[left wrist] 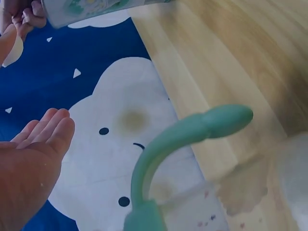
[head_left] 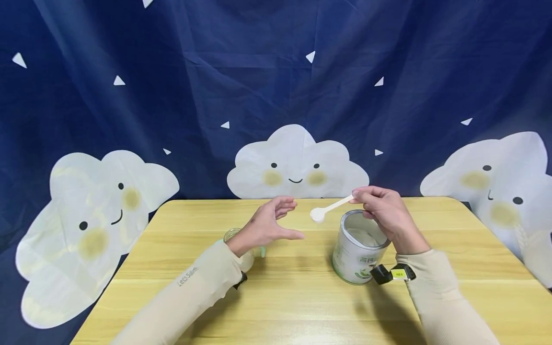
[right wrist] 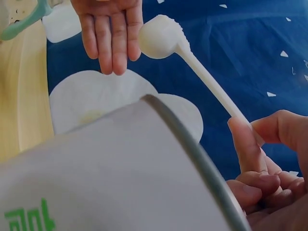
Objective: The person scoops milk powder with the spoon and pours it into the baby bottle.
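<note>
My right hand (head_left: 385, 211) pinches the end of a white scoop's long handle between thumb and finger. The scoop (head_left: 318, 214) is held up to the left of an open white tin (head_left: 354, 258), and its bowl looks full of pale powder in the right wrist view (right wrist: 160, 38). My left hand (head_left: 268, 223) hovers with fingers extended and thumb apart, holding nothing, to the left of the scoop. Below the left wrist stands a clear bottle (head_left: 247, 261) with a mint-green handle (left wrist: 161, 149); the forearm hides much of it.
The tin and bottle stand on a light wooden table (head_left: 293, 297). Directly behind its far edge hangs a dark blue curtain (head_left: 258, 86) with white clouds and triangles. Green print marks the tin's side.
</note>
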Tool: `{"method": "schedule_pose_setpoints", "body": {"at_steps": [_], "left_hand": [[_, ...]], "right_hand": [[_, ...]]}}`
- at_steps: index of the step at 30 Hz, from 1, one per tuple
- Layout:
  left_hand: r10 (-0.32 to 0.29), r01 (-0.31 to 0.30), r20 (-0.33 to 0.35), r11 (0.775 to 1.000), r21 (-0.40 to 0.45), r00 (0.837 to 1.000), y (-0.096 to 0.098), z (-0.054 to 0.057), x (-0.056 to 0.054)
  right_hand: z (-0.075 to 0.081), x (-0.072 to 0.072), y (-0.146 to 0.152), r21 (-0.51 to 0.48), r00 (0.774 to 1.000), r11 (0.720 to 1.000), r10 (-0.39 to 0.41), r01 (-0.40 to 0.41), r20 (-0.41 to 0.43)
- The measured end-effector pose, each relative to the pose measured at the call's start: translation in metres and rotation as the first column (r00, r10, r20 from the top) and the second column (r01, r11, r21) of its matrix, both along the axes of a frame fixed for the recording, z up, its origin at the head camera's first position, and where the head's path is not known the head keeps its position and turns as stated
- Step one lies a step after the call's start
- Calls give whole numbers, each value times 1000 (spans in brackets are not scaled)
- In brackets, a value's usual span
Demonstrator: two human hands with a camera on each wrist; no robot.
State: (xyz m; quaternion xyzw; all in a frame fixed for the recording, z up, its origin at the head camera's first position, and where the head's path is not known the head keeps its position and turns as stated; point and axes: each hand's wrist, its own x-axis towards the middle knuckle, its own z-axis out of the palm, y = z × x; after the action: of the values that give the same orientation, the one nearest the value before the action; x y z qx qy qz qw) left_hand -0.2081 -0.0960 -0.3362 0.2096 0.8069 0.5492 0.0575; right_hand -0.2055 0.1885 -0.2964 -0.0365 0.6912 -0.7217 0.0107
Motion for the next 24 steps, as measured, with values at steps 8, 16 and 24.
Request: {"method": "schedule_pose_setpoints", "body": {"at_steps": [8, 16, 24], "left_hand": [[7, -7, 4, 1000, 2, 1000, -15, 3, 1], [-7, 7, -6, 1000, 8, 1000, -27, 4, 2], [-10, 10, -13, 1000, 12, 1000, -43, 5, 1]], "right_hand": [[-3, -3, -12, 0, 1000, 1000, 0, 0, -3], [-2, -4, -22, 14, 1000, 1000, -6, 6, 1], [-3, -6, -31, 11, 1000, 1000, 6, -6, 3]]}}
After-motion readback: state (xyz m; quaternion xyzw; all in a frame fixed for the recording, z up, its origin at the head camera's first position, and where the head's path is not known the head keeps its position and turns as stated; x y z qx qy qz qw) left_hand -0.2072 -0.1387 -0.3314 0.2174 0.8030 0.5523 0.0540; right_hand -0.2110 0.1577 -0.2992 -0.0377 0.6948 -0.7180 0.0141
